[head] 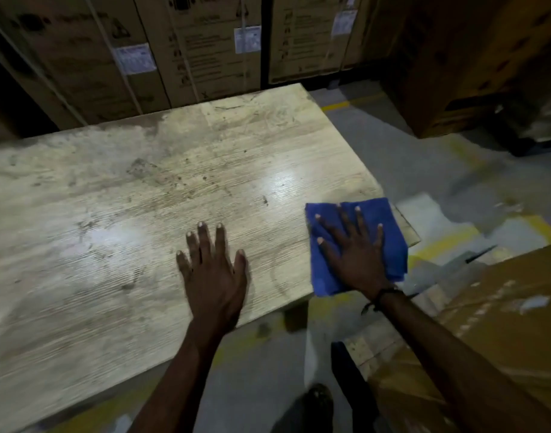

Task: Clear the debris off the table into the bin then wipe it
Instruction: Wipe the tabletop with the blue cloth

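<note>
Wiping underway: right hand presses flat on blue cloth at table's 4 o'clock corner, left hand flat, holding nothing; no debris visible, stains remain toward 11 o'clock.

A pale wood-grain table fills the left and centre of the frame, stained and scuffed. The left hand lies flat on it, fingers spread. At the table's right corner, the right hand presses flat on a blue cloth. Cardboard boxes line the top of the frame.
</note>
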The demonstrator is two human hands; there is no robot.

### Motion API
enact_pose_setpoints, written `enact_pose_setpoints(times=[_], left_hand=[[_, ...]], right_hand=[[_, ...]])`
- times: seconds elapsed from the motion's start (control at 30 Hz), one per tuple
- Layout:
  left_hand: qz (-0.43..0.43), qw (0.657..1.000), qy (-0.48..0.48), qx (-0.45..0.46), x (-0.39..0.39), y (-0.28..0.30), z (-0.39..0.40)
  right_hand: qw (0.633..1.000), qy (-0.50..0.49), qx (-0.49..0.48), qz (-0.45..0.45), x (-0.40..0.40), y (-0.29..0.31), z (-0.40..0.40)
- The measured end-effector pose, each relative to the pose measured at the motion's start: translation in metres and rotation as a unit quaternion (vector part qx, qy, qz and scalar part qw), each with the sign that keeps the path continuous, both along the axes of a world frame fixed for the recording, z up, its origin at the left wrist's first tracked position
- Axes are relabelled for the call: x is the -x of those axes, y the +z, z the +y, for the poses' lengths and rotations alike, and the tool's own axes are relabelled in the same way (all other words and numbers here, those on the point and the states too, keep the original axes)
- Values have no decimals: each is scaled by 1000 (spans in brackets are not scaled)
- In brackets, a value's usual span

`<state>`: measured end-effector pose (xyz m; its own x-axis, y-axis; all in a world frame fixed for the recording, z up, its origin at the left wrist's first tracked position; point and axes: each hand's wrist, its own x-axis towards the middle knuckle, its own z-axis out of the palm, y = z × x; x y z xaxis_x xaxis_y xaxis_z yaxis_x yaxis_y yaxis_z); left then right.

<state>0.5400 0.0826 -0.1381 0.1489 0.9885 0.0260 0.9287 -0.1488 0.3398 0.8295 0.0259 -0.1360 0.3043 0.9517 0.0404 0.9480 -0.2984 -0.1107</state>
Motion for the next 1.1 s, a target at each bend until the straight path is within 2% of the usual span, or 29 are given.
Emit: enact_pose_setpoints(times=[0.07,0.17,0.33,0.47,0.63,0.73,0.87,0.97,1.1], left_hand=[[-7,1000,-3,-4,-16,0,11],[-21,1000,-4,-18,-52,-2,40],[-9,1000,12,3,-92,0,95],[-10,999,35,-14,-96,4,111],[-4,999,46,-28,-99,3,109],[-1,999,42,-28,-98,2,110],[-1,999,42,-25,-96,2,110],[-3,999,41,-22,-95,5,110],[-6,999,40,-19,-97,8,108]], right_hand=[[999,-38,5,29,-37,5,28],[997,-54,-3,46,-33,7,67],[997,73,9,23,6,12,16],[999,12,31,18,-46,11,-9],[999,-9,1,47,-76,8,59],[999,46,6,20,-43,10,78],[988,155,21,11,-6,15,26],[991,124,46,-1,-36,16,18],[998,50,37,20,-74,15,92]])
